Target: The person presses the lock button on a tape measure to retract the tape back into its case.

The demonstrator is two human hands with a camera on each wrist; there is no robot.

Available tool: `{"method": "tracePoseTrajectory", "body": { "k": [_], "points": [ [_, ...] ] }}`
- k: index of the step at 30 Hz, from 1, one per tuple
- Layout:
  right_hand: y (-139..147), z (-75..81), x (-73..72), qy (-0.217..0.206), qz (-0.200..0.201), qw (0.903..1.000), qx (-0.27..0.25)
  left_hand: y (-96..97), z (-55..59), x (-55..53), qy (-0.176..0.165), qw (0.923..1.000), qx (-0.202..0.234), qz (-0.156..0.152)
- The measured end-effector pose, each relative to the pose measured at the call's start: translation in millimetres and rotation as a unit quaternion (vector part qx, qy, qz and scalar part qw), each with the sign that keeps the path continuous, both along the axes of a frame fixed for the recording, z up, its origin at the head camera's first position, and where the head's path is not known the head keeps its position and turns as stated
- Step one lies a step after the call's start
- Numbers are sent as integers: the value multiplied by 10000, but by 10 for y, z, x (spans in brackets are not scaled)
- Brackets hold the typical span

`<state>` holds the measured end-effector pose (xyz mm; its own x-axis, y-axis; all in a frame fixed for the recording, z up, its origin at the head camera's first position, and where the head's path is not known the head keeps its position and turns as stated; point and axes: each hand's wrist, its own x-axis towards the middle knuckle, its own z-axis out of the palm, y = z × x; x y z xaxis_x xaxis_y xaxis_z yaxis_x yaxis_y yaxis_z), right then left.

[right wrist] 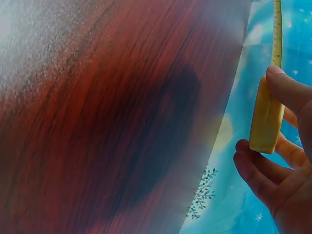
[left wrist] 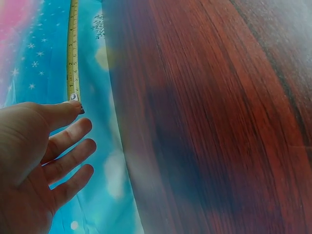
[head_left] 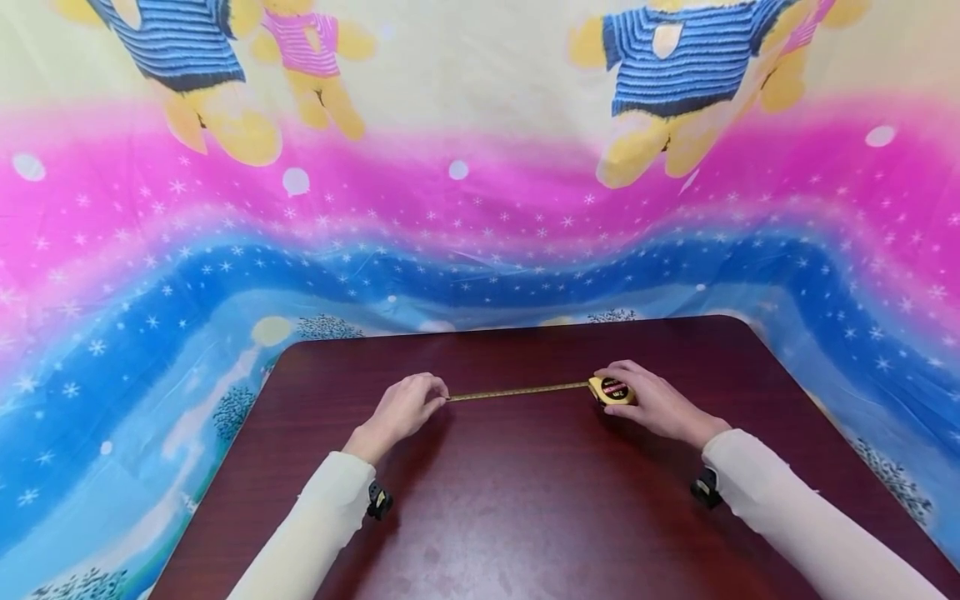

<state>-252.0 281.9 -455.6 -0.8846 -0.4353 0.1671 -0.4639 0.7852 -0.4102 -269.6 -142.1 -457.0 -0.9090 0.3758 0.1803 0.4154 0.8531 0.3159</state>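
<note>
A yellow tape measure (head_left: 613, 390) with a black round label is gripped by my right hand (head_left: 656, 404) above the table. Its yellow blade (head_left: 517, 392) stretches nearly level across to my left hand (head_left: 405, 410). There the thumb and a finger pinch the metal end hook (left wrist: 73, 97). In the left wrist view the other fingers (left wrist: 73, 158) are spread loosely apart. The right wrist view has the case (right wrist: 266, 117) edge-on, with the thumb near the mouth where the blade comes out and fingers behind and below it.
Beneath both hands lies a dark red-brown wooden table (head_left: 517, 500) with rounded far corners. A printed cloth (head_left: 480, 208) with bears and snowflakes hangs behind and around it. Each wrist carries a small black device (head_left: 379, 500) at the sleeve's cuff.
</note>
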Motion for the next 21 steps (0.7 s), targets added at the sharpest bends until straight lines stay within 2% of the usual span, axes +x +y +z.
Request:
{"method": "tracePoseTrajectory", "body": {
  "k": [7,15,21],
  "points": [
    [-35,-21,12,14,-10,10000,-18,47,1,12,-69,9999,113,-61],
    [-55,-13,33,-41,43,10000,-73,59,-64,31,-184,9997,161,28],
    [-47,-15,33,-42,8,10000,-60,98,-49,23,-147,9997,186,-43]
  ]
}}
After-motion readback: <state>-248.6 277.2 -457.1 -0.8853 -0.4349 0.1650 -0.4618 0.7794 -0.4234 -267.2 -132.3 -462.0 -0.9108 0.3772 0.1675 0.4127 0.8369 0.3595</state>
